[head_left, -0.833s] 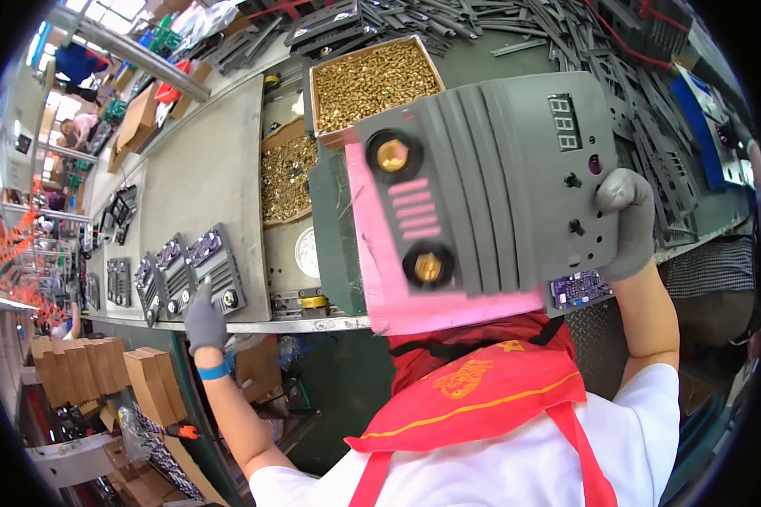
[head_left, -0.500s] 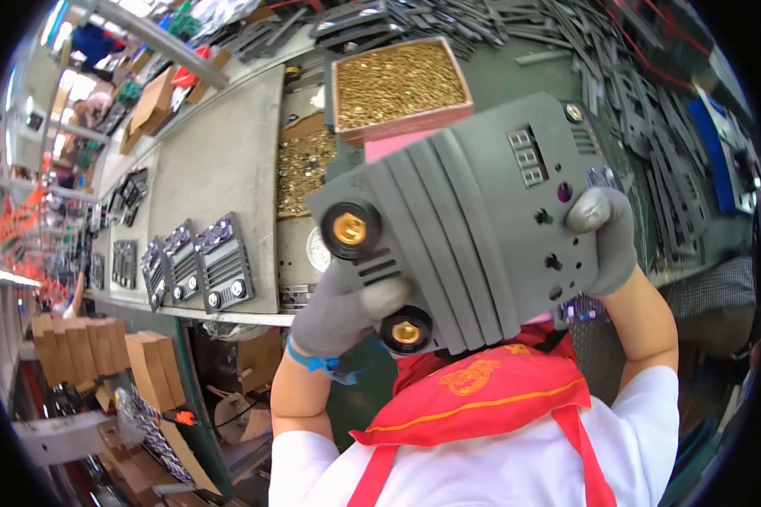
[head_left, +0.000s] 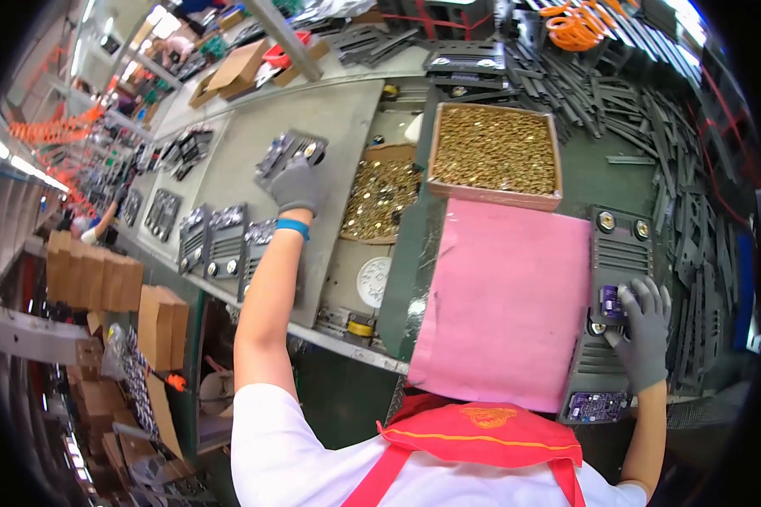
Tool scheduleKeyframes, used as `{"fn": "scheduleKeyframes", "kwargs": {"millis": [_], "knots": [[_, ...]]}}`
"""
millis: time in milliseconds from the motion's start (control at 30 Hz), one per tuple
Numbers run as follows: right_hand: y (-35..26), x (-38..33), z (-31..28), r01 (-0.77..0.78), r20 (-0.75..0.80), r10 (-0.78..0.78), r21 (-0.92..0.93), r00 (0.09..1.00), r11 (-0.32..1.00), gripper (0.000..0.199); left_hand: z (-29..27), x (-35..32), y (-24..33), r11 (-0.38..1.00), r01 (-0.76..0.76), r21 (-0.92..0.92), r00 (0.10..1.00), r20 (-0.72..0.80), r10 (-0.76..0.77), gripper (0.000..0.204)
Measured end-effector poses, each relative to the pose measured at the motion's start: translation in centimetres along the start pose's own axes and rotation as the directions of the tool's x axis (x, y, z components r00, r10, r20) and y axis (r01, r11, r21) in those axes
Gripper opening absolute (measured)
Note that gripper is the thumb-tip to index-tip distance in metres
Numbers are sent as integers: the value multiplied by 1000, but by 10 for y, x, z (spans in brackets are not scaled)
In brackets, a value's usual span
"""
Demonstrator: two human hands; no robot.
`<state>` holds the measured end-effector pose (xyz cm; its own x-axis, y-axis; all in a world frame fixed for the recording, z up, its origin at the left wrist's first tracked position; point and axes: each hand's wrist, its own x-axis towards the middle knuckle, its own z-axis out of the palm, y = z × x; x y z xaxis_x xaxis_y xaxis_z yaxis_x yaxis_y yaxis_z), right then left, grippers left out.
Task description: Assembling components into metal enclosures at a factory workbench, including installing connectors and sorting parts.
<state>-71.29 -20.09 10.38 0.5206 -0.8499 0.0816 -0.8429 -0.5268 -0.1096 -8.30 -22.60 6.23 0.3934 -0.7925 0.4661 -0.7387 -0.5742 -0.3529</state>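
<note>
Green surface [head_left: 588, 182] with pink mat [head_left: 507, 296], presumably padding. Carton [head_left: 495, 195] of brass fittings [head_left: 495, 148], just beyond it, apparently for easy reach. Two grey panels [head_left: 621, 258], at the mat's right edge; separate panel [head_left: 283, 150], left of the carton. Right hand [head_left: 647, 334]: fingers spread wide over the pair. Left hand [head_left: 296, 186]: fingers touching the separate panel; grip cannot be told. Circuit boards [head_left: 599, 407]: uppermost, perhaps sparing panel faces.
</note>
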Motion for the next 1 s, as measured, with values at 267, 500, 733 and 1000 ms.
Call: {"fn": "scheduleKeyframes", "kwargs": {"millis": [267,500,733,1000], "knots": [[19,27,-28,57,22,-65,266,998,962,81,33,50,16,949,260,-177,851,506,-139,78],[-3,22,-79,-113,74,367,990,927,86,61,-136,1,56,336,48,-941,985,100,139,67],[-72,26,-90,-74,195,135,790,971,-609,60,-271,-126,110,-528,695,-487,599,-13,800,76],[-78,15,-83,-230,332,86,796,939,-560,55,-308,-147,96,-445,762,-471,568,156,808,48]]}}
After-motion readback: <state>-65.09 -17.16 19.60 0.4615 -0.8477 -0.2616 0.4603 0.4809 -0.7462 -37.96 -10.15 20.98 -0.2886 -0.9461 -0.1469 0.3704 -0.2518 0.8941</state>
